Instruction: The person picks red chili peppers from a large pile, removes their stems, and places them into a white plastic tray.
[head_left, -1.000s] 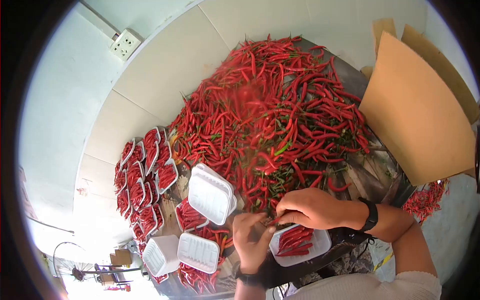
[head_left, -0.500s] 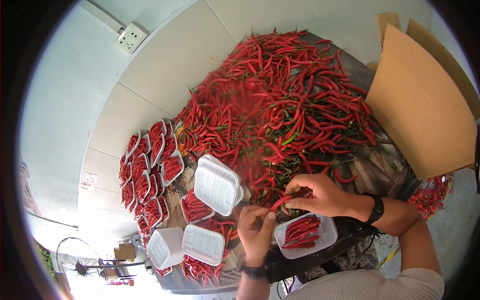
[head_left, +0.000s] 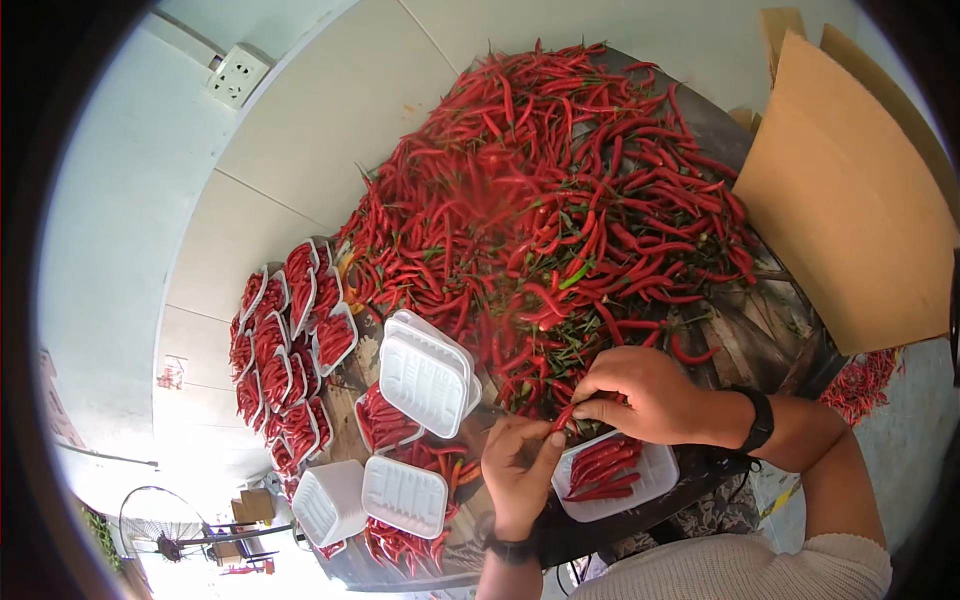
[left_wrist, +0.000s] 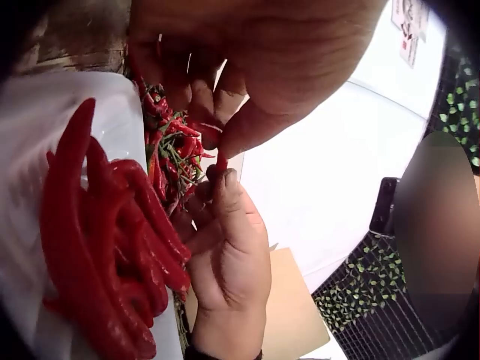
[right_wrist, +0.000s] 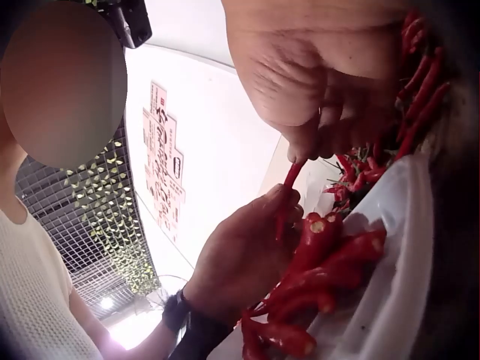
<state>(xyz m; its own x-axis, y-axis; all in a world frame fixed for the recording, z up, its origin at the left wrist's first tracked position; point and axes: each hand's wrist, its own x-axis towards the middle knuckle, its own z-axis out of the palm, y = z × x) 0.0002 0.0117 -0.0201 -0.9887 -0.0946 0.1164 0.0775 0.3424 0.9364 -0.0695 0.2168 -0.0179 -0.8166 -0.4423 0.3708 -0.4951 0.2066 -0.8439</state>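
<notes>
Between the two hands is one red chili (right_wrist: 289, 184), pinched at one end by my left hand (head_left: 519, 474) and at the other by my right hand (head_left: 650, 397). Thumb and fingertips of each hand meet on it, and the hands nearly touch. Just below and beside them, a white tray (head_left: 655, 482) holds several red chilies (head_left: 603, 466) lying side by side. In the left wrist view these chilies (left_wrist: 112, 247) appear close up in the tray (left_wrist: 22, 187). Loose stems (left_wrist: 178, 150) and chilies lie beyond the fingers.
A large heap of red chilies (head_left: 540, 190) covers the table's back. Filled trays (head_left: 272, 340) stand at the left. Stacked empty trays (head_left: 425, 385), another stack (head_left: 325, 505) and one tray (head_left: 405, 497) are left of my left hand. A cardboard box (head_left: 845, 190) stands at the right.
The chili came into clearer sight half a second ago, slanting between the hands; now the hands are closer together and cover more of it. The head view has shifted slightly.
</notes>
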